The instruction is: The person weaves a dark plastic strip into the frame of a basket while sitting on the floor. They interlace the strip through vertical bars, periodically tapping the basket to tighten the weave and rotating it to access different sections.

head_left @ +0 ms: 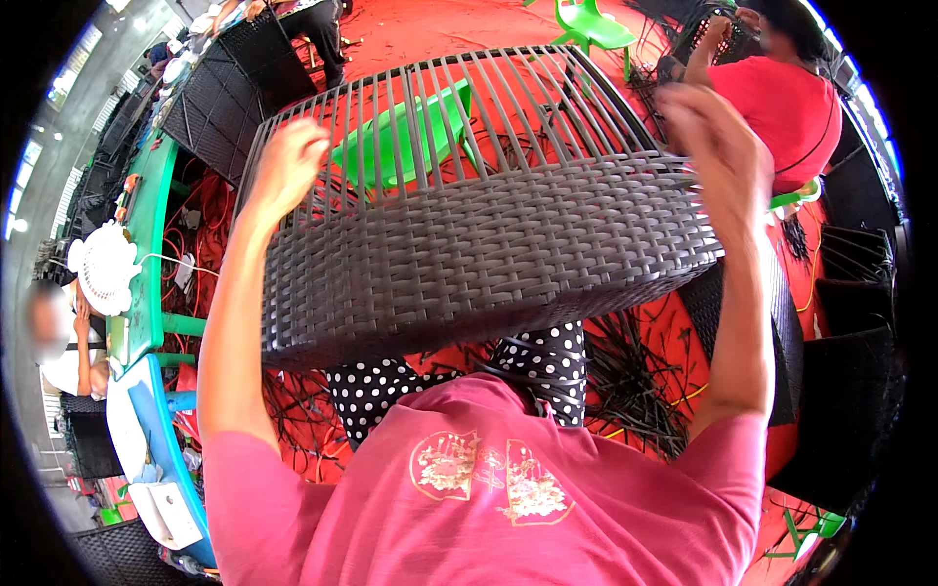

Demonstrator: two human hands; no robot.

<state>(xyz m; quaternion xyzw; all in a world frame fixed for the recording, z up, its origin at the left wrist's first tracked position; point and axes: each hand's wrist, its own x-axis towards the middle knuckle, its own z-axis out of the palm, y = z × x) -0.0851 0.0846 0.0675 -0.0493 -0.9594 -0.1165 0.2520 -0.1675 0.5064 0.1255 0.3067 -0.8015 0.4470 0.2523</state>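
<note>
We hold a large dark grey woven wicker frame (469, 244), box-shaped and half woven, raised over our lap. Its near side is a closed weave; its upper part is only bare parallel ribs. Our left hand (288, 161) has its grip closed over the ribs at the far left corner. Our right hand (718, 146) sits at the right edge where the weave ends, fingers curled in a narrow grip around loose strand ends; we cannot tell how firmly it holds them.

Beyond the left grip, seen through the ribs, lies a bright green plastic chair (405, 137). Further left of that grip stands a stack of finished dark woven panels (230, 88), and a long green desk (151, 244) with a white round fan (103, 266) on it. Another person sits at that desk's near end.

Just behind the right grip another person in a red shirt (787, 107) works on a dark woven piece of their own. Below the right grip a heap of loose black wicker strands (635, 381) lies on the red floor (430, 29). Black fabric with white dots (547, 356) shows under the frame. Orange cables (191, 220) trail beside the desk.
</note>
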